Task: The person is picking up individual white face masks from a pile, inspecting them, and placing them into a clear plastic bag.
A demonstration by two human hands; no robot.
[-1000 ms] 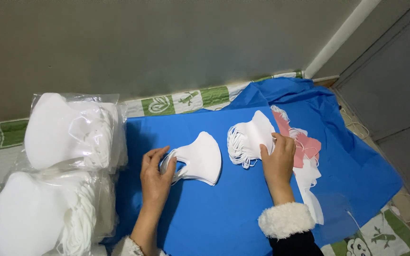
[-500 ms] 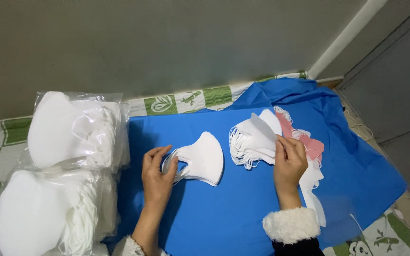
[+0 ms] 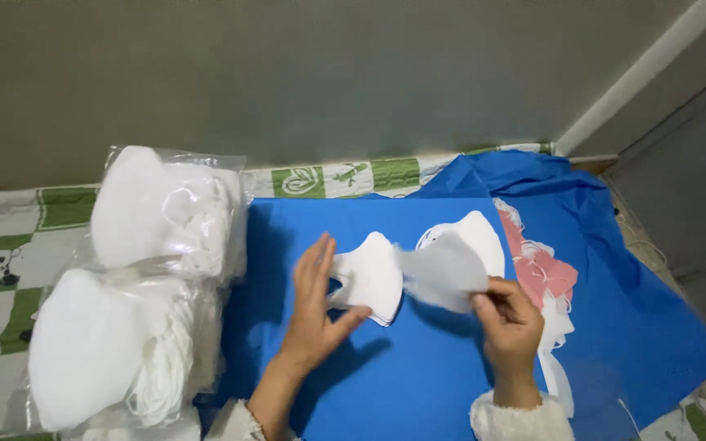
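My right hand (image 3: 510, 327) pinches one white mask (image 3: 443, 271) and holds it, motion-blurred, in the air between two stacks. My left hand (image 3: 314, 304) rests with fingers spread against the left edge of a small stack of white masks (image 3: 373, 278) on the blue cloth (image 3: 418, 384). Behind the lifted mask lies a bigger stack of loose white masks (image 3: 475, 235), with pink masks (image 3: 542, 269) beside it on the right.
Two clear plastic bags full of white masks (image 3: 165, 212) (image 3: 100, 351) lie at the left on a green-and-white patterned mat (image 3: 10, 245). A grey wall runs along the back. A dark floor and white cord show at right.
My right hand has lifted one mask off the right stack and carried it left toward the small stack. My left hand has opened and shifted at that stack's left edge.
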